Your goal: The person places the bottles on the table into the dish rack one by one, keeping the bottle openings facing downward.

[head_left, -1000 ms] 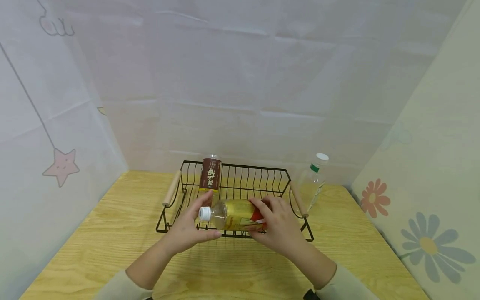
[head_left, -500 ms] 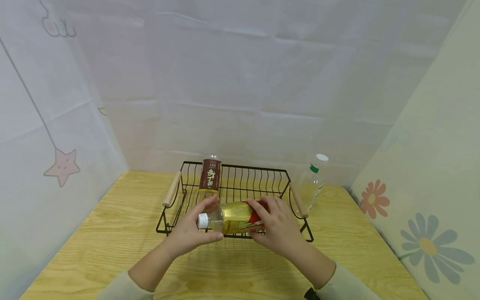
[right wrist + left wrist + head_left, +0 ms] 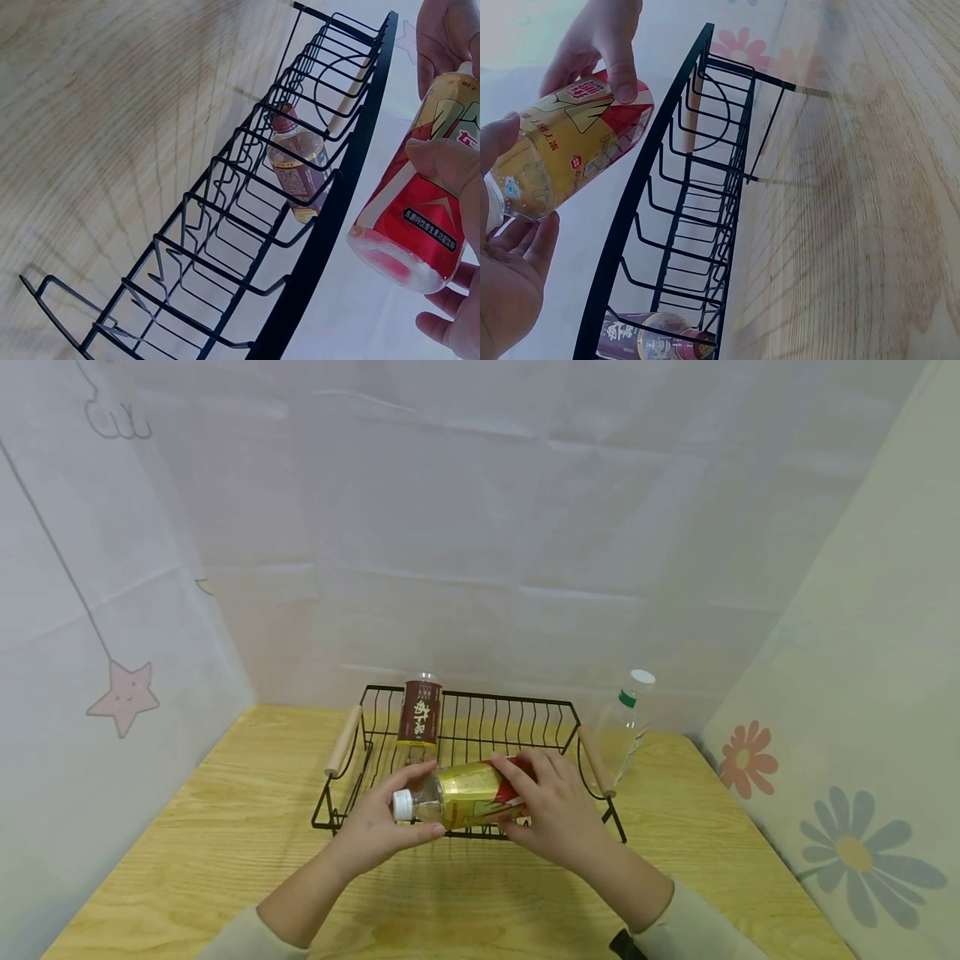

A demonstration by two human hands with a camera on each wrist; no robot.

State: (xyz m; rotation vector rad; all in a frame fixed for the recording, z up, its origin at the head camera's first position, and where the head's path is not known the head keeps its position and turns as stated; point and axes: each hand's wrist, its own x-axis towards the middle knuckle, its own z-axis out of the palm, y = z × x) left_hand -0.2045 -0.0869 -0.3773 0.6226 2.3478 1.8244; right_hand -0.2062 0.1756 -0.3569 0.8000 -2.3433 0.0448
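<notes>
A plastic drink bottle (image 3: 472,793) with a yellow and red label and a white cap lies sideways between my hands, above the near side of the black wire rack (image 3: 495,697). My right hand (image 3: 551,814) grips its red base end, with the thumb across the label in the right wrist view. My left hand (image 3: 375,827) holds the neck and shoulder end between thumb and fingers; the cap points left. Inside the rack at the left lies a second bottle (image 3: 420,714) with a dark maroon label. Its red cap (image 3: 283,120) shows in the right wrist view.
A clear bottle (image 3: 630,722) with a white cap and a green band stands on the table right of the rack. Wooden handles (image 3: 345,739) flank the rack's two ends. The wooden table (image 3: 187,827) meets a pale cloth backdrop (image 3: 480,568) behind and at both sides.
The yellow and red bottle has shifted slightly left and its cap end has dipped. My left thumb and fingers have come closer around its shoulder. The rack and other bottles stay put.
</notes>
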